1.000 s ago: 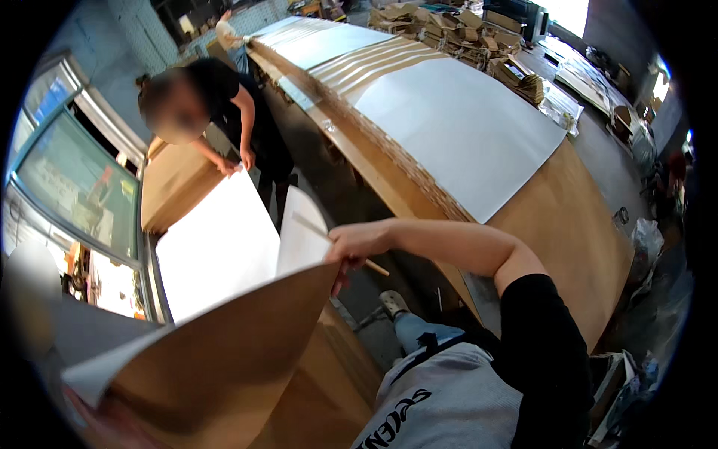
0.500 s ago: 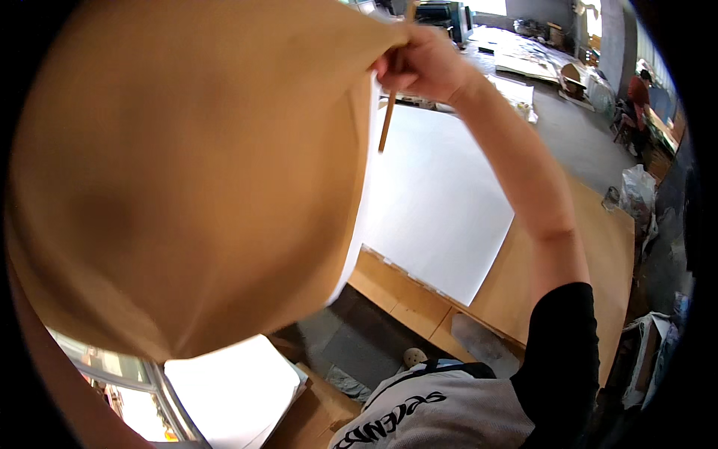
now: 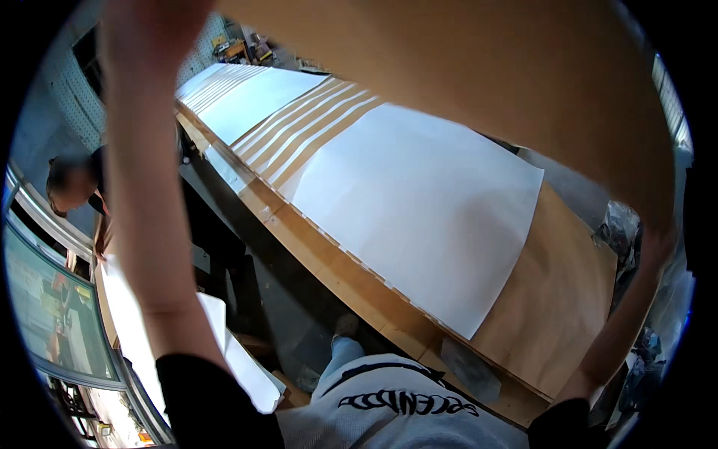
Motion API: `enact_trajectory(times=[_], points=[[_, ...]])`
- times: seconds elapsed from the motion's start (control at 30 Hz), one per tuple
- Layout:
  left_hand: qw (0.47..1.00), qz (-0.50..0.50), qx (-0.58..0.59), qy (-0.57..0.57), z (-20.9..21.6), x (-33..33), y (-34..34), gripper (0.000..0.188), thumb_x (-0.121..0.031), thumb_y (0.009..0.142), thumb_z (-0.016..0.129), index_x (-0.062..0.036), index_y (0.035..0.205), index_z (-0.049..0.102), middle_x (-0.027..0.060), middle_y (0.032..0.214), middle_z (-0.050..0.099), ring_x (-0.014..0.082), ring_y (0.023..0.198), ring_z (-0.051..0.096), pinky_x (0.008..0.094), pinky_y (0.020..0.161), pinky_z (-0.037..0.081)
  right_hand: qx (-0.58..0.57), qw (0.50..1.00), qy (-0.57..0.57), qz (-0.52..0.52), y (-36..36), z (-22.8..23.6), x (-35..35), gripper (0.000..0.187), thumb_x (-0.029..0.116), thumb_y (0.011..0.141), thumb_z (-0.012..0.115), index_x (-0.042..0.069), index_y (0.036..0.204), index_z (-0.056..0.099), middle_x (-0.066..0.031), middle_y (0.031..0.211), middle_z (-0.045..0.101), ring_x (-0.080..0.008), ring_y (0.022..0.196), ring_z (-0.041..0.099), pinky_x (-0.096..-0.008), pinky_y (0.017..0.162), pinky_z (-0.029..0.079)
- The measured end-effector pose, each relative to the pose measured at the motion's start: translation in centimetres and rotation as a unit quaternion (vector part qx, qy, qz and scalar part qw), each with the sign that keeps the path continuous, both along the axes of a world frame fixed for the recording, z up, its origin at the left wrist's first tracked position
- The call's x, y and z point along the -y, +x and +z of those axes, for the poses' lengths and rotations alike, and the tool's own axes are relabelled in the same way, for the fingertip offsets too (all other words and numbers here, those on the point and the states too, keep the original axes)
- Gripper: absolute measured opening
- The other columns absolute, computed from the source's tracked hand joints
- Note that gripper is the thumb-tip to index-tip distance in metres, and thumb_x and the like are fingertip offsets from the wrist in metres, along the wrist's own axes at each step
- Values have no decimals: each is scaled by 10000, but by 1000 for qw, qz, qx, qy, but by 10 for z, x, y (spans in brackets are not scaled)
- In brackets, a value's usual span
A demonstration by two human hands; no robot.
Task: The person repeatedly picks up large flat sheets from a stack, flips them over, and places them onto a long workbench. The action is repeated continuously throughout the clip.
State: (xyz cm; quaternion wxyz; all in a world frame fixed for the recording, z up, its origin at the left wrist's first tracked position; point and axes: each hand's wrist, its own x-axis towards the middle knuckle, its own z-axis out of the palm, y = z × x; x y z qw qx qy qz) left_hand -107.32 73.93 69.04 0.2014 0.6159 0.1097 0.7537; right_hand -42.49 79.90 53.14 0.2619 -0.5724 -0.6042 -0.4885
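A large brown paper sheet point(image 3: 508, 67) is held up in the air, spanning the upper right and hiding the far side of the worktable. My left hand point(image 3: 157, 26) is raised at the top left, closed at the sheet's edge; its fingers are blurred and partly cut off. At the right, my right hand point(image 3: 658, 243) grips the sheet's lower corner, its fingers smeared. Below lies a white sheet point(image 3: 426, 209) on brown paper point(image 3: 572, 277) covering the table. Beyond it, white and brown strips point(image 3: 307, 131) show where sheets overlap in steps.
Another white sheet point(image 3: 258, 97) lies farther along the table, whose brown front ledge point(image 3: 321, 266) runs toward me. A person point(image 3: 75, 183) stands at the left by white sheets point(image 3: 250, 378) on another surface. Clear plastic bags point(image 3: 621, 224) sit beyond the right end.
The brown sheet has swung from the left across to the upper right. My left hand has come up into view; my right hand has lowered at the right. A thin wooden stick by it no longer shows.
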Motion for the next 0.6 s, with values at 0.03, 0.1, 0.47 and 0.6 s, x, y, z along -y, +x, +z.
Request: enact_trajectory(times=[0.03, 0.1, 0.47, 0.6], points=[[998, -27, 35, -35, -33, -11, 8, 428, -281, 836, 511, -63, 1182, 387, 80, 1134, 465, 213, 1087, 421, 376, 942, 319, -11, 1000, -20, -8, 12, -22, 30, 376, 282, 789, 570, 49, 1081, 539, -131, 1007, 585, -256, 910, 567, -334, 786, 441], [985, -54, 97, -134, -101, -29, -1, 421, -276, 829, 530, -63, 1169, 401, 67, 1106, 492, 189, 1071, 445, 360, 927, 340, -382, 898, -116, 186, -54, -71, 72, 320, 193, 819, 528, 17, 1087, 537, -146, 1035, 571, -243, 975, 540, -316, 826, 432], [745, -135, 179, -628, -481, -81, -95, 515, -210, 787, 599, 17, 1193, 377, 71, 1114, 495, 176, 1010, 471, 300, 889, 356, -924, 363, -65, 100, -317, -316, 145, 489, 381, 786, 581, 111, 1172, 449, -6, 919, 485, -74, 568, 362, -200, 394, 275], [724, -131, 215, -643, -537, -92, -98, 495, -194, 777, 607, 33, 1168, 405, 73, 1093, 507, 170, 995, 472, 293, 872, 361, -933, 346, -72, 64, -341, -346, 135, 446, 373, 786, 587, 117, 1129, 463, 1, 922, 480, -79, 575, 376, -198, 389, 255]])
